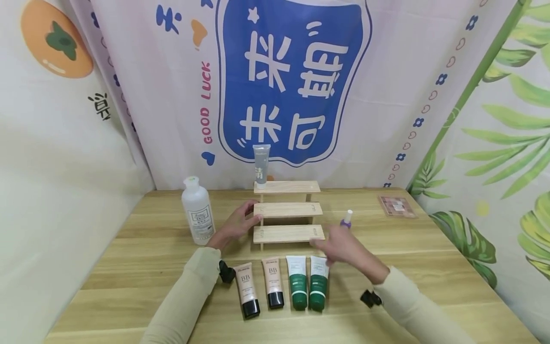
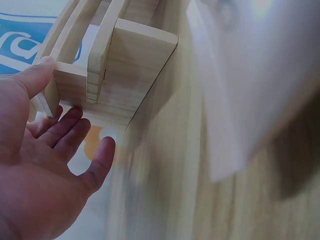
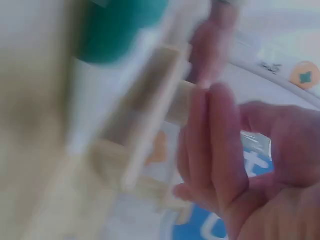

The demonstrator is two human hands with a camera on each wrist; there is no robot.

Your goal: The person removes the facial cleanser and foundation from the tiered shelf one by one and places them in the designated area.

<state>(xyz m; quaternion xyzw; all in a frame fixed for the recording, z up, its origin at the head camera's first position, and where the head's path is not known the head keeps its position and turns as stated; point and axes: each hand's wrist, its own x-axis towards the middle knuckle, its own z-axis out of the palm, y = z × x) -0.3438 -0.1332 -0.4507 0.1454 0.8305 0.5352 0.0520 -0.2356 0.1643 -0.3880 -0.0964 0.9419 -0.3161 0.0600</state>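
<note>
A three-tier wooden display stand [image 1: 288,209] stands mid-table, a grey tube [image 1: 261,165] upright on its top step. My left hand [image 1: 241,220] is at its left side. In the left wrist view the thumb [image 2: 37,77] lies on a step's edge with fingers behind it, pinching the stand [image 2: 137,47]; the little finger sticks out. My right hand [image 1: 343,246], blurred, hovers by the bottom step's right end, holding nothing. Its fingers [image 3: 220,135] are fairly straight in the right wrist view. Below it lie two green-and-white tubes [image 1: 297,282], beside two beige BB cream tubes [image 1: 248,289].
A white bottle [image 1: 197,212] stands left of the stand. Behind the right hand is a small purple bottle with a white cap [image 1: 349,216]. A flat pink palette [image 1: 397,207] lies at the back right. Printed curtains [image 1: 185,95] hang behind the table.
</note>
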